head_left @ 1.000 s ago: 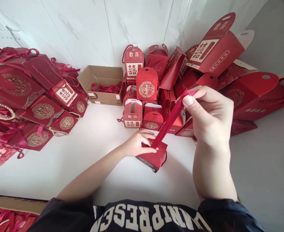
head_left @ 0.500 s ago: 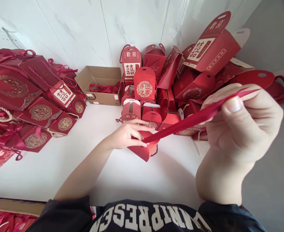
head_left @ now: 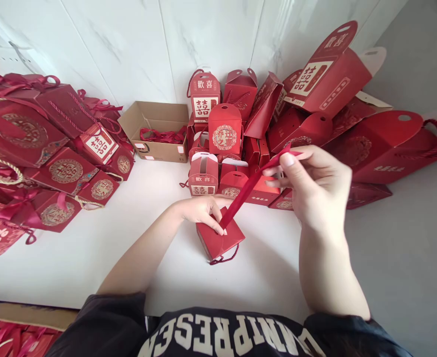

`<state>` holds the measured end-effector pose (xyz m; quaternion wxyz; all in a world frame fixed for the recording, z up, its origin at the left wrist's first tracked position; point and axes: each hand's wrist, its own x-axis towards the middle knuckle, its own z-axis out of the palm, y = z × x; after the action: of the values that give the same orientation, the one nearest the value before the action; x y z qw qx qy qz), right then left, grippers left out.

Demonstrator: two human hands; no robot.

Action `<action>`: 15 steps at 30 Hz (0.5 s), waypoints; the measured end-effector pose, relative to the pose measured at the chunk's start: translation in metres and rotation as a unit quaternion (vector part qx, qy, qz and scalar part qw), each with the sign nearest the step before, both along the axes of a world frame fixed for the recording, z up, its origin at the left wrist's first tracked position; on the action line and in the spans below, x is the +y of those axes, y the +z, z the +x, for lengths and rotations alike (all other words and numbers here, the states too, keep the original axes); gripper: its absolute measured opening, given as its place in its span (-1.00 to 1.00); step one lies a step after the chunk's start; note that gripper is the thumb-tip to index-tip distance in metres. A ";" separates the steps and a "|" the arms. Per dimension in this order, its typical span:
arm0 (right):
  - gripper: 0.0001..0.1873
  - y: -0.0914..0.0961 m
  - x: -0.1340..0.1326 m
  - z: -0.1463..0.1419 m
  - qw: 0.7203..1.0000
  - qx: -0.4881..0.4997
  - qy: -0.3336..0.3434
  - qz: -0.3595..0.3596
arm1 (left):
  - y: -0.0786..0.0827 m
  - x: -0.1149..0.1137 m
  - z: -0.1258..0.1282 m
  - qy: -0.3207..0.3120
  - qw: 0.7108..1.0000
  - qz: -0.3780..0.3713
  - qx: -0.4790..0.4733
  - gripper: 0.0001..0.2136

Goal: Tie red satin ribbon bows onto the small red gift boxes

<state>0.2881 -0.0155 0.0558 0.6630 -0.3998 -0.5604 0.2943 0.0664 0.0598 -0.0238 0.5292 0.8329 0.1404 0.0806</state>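
Note:
A small red gift box [head_left: 228, 243] rests on the white table in front of me, with a dark red cord loop [head_left: 226, 259] at its near side. My left hand [head_left: 202, 212] is closed at the top of this box, its thumb and finger pinching the lower end of a red ribbon [head_left: 246, 191] there. From that spot the ribbon runs up and to the right. My right hand [head_left: 315, 183] holds its upper end between thumb and forefinger, raised above the table. The left hand's other fingers are partly hidden behind the box and ribbon.
Many red gift boxes [head_left: 224, 131] are heaped against the tiled wall, behind and right of my hands. More beribboned boxes [head_left: 66, 171] are stacked at left. Between them stands an open cardboard box [head_left: 166, 152] with red ribbons inside. Another carton [head_left: 25, 315] lies at lower left.
My right hand has moved left and away from the camera with the ribbon's end, and the ribbon slants more steeply. The small box has turned, showing more of its top and cord.

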 end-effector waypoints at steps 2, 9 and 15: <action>-0.73 -0.018 0.000 0.010 0.993 -0.084 0.022 -0.080 | -0.008 0.001 -0.001 0.009 0.999 -0.029 0.014 -0.86; -0.74 -0.068 -0.030 0.019 0.884 -0.424 0.111 -0.161 | -0.018 0.003 -0.001 0.004 0.994 -0.104 0.027 -0.84; -0.64 -0.103 -0.024 0.002 0.907 -0.354 0.147 -0.174 | -0.021 0.001 0.000 0.018 0.995 -0.087 0.032 -0.84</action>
<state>0.2897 -0.0399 -0.0475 0.2901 -0.5003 -0.7503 0.3203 0.0665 0.0613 -0.0446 0.5936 0.7830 0.1789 0.0506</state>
